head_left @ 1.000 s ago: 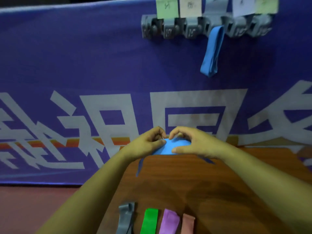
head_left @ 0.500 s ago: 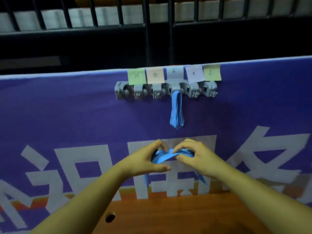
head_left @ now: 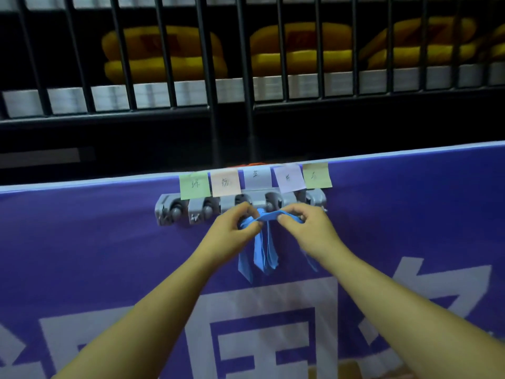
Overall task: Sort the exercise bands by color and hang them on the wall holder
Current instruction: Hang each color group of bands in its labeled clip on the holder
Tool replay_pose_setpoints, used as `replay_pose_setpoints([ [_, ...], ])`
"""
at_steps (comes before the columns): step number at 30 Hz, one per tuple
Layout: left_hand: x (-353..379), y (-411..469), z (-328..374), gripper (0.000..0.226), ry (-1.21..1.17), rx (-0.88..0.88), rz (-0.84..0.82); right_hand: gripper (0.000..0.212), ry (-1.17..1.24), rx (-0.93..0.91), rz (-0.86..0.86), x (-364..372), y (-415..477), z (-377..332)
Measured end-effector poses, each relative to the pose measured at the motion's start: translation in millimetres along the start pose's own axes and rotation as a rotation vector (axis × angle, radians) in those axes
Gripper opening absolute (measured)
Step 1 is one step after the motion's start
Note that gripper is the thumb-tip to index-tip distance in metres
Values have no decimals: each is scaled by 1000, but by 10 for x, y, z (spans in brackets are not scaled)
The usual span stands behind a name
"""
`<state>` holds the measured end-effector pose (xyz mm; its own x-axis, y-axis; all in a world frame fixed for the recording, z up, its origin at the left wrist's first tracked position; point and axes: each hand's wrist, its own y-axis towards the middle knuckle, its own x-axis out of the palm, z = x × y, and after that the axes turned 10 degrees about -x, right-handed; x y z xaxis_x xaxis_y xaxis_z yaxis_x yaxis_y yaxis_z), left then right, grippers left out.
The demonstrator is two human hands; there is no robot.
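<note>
Pinching one end of a blue band [head_left: 269, 215] with the left hand [head_left: 237, 225], thumb and fingers pressed together on it, just below the middle of the wall holder [head_left: 175, 212]. Pinching the other end the same way with the right hand [head_left: 306, 228]. Holding it pulled flat between both hands, right in front of a second blue band [head_left: 262, 250] hung from the wall holder's middle clip. Along the top of the wall holder, five coloured paper notes [head_left: 194, 184]. Behind the wall holder, a purple banner [head_left: 82, 242]; high above, black bars [head_left: 210, 64] and yellow cushions [head_left: 164, 53]
</note>
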<state>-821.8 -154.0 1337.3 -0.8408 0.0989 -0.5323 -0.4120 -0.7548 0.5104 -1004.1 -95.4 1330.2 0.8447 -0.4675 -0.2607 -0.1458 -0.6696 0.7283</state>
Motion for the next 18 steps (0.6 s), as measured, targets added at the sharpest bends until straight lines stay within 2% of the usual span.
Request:
replay_pose_setpoints([
  [4,9,262,-4,8,81,-8,151,15,4,-18,59,106,275,26],
  [7,58,421,-36,7,154,-11,219,11,-56,-14,80,191,411,132],
  [11,199,515,-105,11,273,-7,225,10,-94,-25,111,253,450,303],
  [14,276,550,-207,13,375,2,213,18,-113,-41,106,294,428,385],
  [18,305,570,-319,10,428,-13,240,13,-282,-111,16,363,402,452],
])
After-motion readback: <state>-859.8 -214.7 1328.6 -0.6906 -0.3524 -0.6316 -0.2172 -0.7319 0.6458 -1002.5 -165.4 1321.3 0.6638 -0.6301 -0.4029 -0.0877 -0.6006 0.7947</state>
